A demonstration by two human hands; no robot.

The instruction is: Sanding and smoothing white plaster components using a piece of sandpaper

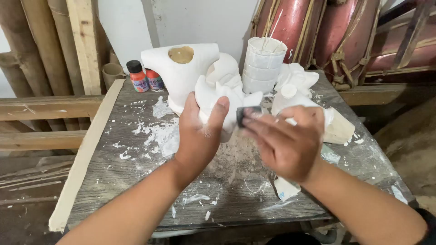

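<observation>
On the bench: a grey wooden table dusted with white chips and powder, me looking straight down at both hands.
Left hand: my left hand is clamped round a white plaster figure, thumb up along its right side, holding it just off the table near the middle.
Right hand: my right hand has its fingers pinched together on a small dark sanding pad, pressed against the figure's right edge. It's blurry, so I can't say exactly how the pad sits.
Behind it: a bigger white cast with a tan hole in the top, then a stack of white cups to the right, more white castings beside those.
Far left: two little paint bottles, orange-ish, well away from my hands.
Near right: a white scrap lying just under my right wrist.
What could bite me: I reckon plaster this thin chips easily, so leaning too hard with the pad could snap a bit off. Dusty fingers might let the figure slip too.
Other worry: my right elbow swinging out could knock the castings behind.
</observation>
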